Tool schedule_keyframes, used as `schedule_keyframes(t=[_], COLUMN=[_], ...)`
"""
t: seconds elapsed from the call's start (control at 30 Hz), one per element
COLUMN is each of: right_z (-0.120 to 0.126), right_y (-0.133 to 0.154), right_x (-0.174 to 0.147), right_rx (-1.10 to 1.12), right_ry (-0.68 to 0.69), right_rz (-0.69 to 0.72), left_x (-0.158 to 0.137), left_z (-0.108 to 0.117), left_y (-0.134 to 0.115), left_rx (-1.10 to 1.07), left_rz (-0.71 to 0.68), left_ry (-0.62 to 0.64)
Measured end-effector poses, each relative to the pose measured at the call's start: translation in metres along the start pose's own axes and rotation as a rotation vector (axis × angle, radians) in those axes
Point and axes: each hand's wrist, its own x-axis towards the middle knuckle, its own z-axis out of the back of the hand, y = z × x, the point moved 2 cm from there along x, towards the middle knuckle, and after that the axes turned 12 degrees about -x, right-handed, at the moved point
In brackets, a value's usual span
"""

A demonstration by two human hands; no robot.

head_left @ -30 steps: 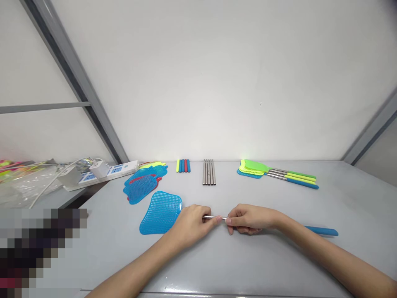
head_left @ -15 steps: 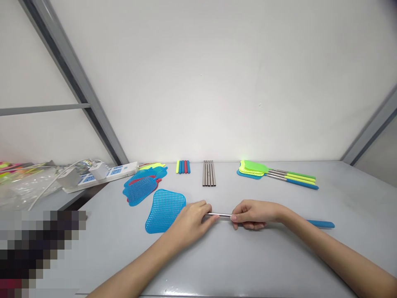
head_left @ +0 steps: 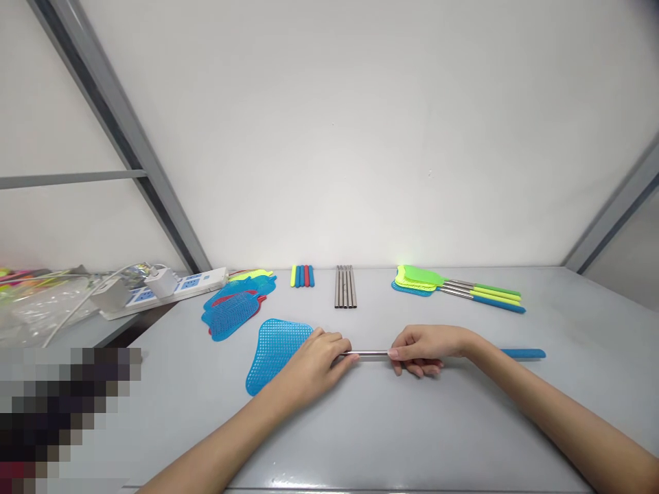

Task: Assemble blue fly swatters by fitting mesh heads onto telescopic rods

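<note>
While left hand (head_left: 320,360) is wrapped round the metal rod (head_left: 371,353), blue mesh head (head_left: 278,348) at its 9 o'clock, right hand (head_left: 425,346) (nearer the blue handle (head_left: 524,354)) pinches same rod at left hand's 3 o'clock; long axis runs 9-to-3, handle join hidden.

The one view comes from the person's head, facing forward and tilted down across a grey table (head_left: 360,439), whose near edge runs along the bottom. It sits about arm's reach off, with the left hand (head_left: 322,360) and right hand (head_left: 425,348) just below the middle, and looks wide (the pale wall (head_left: 334,137) fills the upper half, slanting posts (head_left: 123,140) at both sides)
</note>
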Motion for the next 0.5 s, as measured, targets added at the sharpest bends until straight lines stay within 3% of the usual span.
schedule_keyframes(t=[0.5], right_z=[-0.0001], right_y=[-0.0004], right_x=[0.0021], right_rx=[0.03], right_ry=[0.001], right_rz=[0.004], left_x=[-0.0035], left_z=[0.0013], left_y=[-0.0027], left_rx=[-0.087], left_rz=[0.046], left_ry=[0.11])
